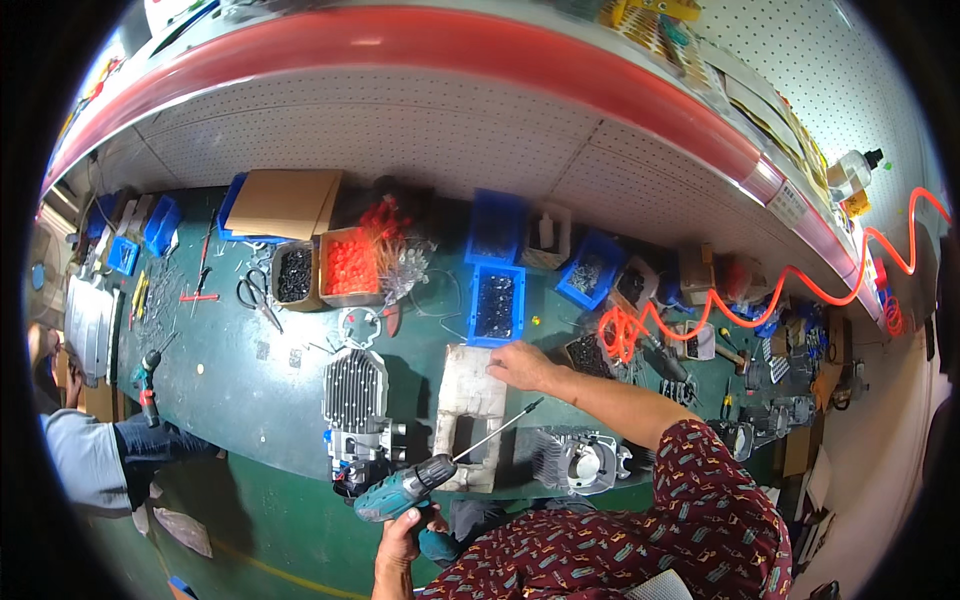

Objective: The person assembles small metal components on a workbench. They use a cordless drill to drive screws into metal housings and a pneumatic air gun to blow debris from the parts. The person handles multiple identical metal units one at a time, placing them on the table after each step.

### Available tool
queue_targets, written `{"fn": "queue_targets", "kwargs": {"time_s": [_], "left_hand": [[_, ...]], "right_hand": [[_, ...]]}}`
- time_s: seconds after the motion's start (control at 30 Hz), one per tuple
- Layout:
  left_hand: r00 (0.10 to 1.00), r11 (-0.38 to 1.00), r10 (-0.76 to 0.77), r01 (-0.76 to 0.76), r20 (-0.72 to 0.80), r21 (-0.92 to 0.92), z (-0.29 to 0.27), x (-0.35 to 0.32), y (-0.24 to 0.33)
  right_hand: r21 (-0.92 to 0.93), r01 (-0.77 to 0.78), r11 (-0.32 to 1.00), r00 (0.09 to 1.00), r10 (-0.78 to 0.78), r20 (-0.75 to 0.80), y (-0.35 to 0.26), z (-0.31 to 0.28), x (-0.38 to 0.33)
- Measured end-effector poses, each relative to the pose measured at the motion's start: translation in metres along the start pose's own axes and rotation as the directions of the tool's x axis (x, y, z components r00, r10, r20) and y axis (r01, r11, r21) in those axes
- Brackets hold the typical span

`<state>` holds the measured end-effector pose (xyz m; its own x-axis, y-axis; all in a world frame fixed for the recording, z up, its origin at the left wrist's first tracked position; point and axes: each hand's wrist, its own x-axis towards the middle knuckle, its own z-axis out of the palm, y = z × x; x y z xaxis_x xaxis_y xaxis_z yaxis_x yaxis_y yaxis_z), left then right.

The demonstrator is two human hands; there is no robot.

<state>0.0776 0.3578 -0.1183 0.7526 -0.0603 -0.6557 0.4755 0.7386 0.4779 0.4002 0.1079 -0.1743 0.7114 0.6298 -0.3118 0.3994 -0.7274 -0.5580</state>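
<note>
Meanwhile, left fingers (405, 520) around teal drill (405, 488), right fingers (500, 366) on white block (468, 385).

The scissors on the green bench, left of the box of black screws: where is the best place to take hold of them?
Grip the scissors by the two black handle loops, the end toward the boxes. The blades point toward the bench's near edge, so come from above at the loops, where fingers probably fit and stay off the points.

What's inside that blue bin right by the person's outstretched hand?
The blue bin beyond the right hand holds a heap of small dark parts. Its bottom is covered; the parts are too small to identify.
</note>
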Motion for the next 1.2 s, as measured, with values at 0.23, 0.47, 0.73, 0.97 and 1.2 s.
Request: {"fn": "queue_targets", "kwargs": {"time_s": [0.23,0.47,0.73,0.97,1.2], "left_hand": [[0.998,0.999,-0.04,0.041,0.038,-0.018,0.006,0.006,0.002],[0.996,0.996,-0.086,0.085,0.015,0.004,0.015,0.006,0.0],[0.994,0.994,-0.108,0.107,0.032,0.021,0.024,0.015,-0.001],[0.983,0.985,-0.163,0.159,0.079,0.061,0.022,0.019,-0.003],[0.984,0.982,-0.152,0.14,0.093,0.13,0.025,0.03,-0.006]], "right_hand": [[-0.173,0.025,0.985,0.866,-0.108,-0.489,0.052,-0.058,0.051],[-0.031,-0.053,0.998,0.873,0.031,-0.487,0.052,-0.061,0.037],[-0.113,-0.059,0.992,0.998,0.062,0.025,0.025,0.007,-0.027],[-0.038,-0.037,0.999,0.999,0.035,-0.039,0.042,0.023,-0.031],[0.067,-0.071,0.995,0.996,0.074,-0.04,0.039,0.006,-0.057]]}}
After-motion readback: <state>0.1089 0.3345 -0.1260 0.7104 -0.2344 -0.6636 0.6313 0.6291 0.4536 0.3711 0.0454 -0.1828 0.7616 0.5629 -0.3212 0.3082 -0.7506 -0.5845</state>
